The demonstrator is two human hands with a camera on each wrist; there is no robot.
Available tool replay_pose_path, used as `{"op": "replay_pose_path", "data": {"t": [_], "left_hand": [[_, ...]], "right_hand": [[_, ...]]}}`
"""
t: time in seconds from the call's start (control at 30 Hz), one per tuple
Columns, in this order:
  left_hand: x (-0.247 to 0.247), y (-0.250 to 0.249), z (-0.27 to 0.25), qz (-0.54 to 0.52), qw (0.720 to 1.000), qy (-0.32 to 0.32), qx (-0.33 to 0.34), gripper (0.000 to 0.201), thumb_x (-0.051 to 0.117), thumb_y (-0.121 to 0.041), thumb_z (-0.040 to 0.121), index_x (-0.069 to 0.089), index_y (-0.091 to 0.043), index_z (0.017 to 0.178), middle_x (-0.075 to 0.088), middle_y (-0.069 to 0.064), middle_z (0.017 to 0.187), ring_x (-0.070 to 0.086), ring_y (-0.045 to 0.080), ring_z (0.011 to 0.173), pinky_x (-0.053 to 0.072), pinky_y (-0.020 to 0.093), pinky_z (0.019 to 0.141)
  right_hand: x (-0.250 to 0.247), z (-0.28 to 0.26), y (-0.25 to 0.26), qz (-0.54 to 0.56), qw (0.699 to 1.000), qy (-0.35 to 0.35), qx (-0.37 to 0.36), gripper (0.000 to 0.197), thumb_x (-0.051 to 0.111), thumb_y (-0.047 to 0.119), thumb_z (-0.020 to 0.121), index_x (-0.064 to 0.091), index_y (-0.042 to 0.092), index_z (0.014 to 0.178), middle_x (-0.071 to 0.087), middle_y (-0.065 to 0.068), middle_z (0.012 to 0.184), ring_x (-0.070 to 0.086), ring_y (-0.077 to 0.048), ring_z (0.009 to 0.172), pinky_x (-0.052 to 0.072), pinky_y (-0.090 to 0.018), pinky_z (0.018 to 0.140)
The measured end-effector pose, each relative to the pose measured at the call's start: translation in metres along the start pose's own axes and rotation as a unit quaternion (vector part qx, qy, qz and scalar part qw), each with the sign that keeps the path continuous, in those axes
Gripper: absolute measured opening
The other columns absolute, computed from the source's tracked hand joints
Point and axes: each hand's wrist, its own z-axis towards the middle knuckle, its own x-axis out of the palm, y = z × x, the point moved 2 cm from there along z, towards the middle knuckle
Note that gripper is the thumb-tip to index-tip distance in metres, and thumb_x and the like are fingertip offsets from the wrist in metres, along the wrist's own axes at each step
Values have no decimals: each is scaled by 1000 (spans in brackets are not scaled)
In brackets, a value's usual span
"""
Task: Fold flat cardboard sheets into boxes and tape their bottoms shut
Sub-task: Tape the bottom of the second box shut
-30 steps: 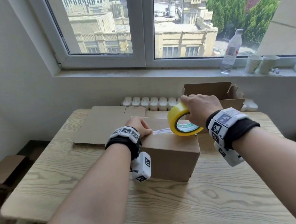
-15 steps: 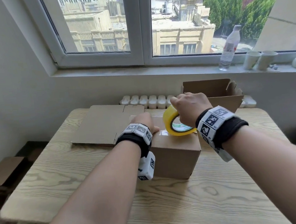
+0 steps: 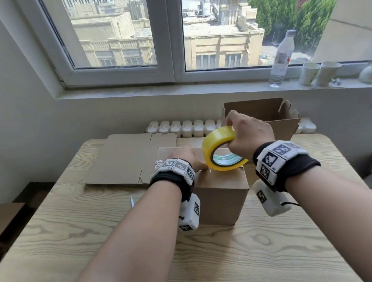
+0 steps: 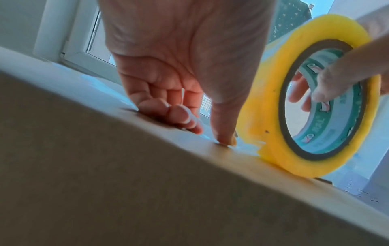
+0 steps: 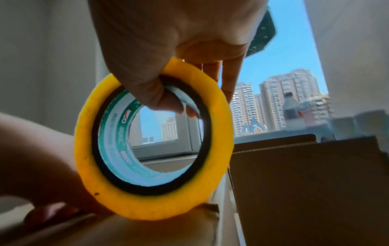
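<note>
right hand (image 3: 249,136) grips tape roll (image 3: 222,149) | roll just right of left hand (image 3: 188,157) | left fingers (image 4: 224,139) press tape onto box (image 3: 222,195)

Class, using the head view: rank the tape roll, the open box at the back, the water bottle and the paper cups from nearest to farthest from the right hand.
1. Tape roll: held in the right hand, over the box being taped.
2. Open box: just behind the hand, at the table's back edge.
3. Water bottle: on the windowsill, upper right.
4. Paper cups: on the sill, further right of the bottle.
</note>
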Motion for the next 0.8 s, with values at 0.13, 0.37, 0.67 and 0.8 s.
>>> {"op": "replay_pose_path", "data": {"t": [0.13,0.37,0.67,0.8], "left_hand": [[5,-2,3,-11,1000,-11,-15,21,65,-38,71,62,-18,72,64,3,74,60,23,69,52,30,69],[8,-2,7,-2,1000,-14,-19,17,63,-33,74,69,-20,83,68,1,81,62,20,74,49,27,63],[71,38,100,21,997,3,-69,48,60,-68,40,60,-47,84,71,-7,96,65,27,89,51,50,85],[46,23,60,13,998,-9,-59,36,62,-60,48,62,-36,75,68,-6,74,65,25,75,53,51,80]], "right_hand": [[14,-3,-16,121,989,48,69,29,64,18,76,53,24,102,56,4,87,54,-21,83,41,-30,70],[36,-11,-28,226,965,73,107,15,56,11,79,53,22,87,64,-2,86,61,-22,83,52,-39,77],[26,-7,-16,119,985,98,80,23,49,10,80,40,25,95,57,-3,87,56,-29,83,40,-34,68],[24,-10,-14,114,986,96,81,24,49,9,79,40,23,96,56,-4,88,55,-29,83,40,-33,68]]}}
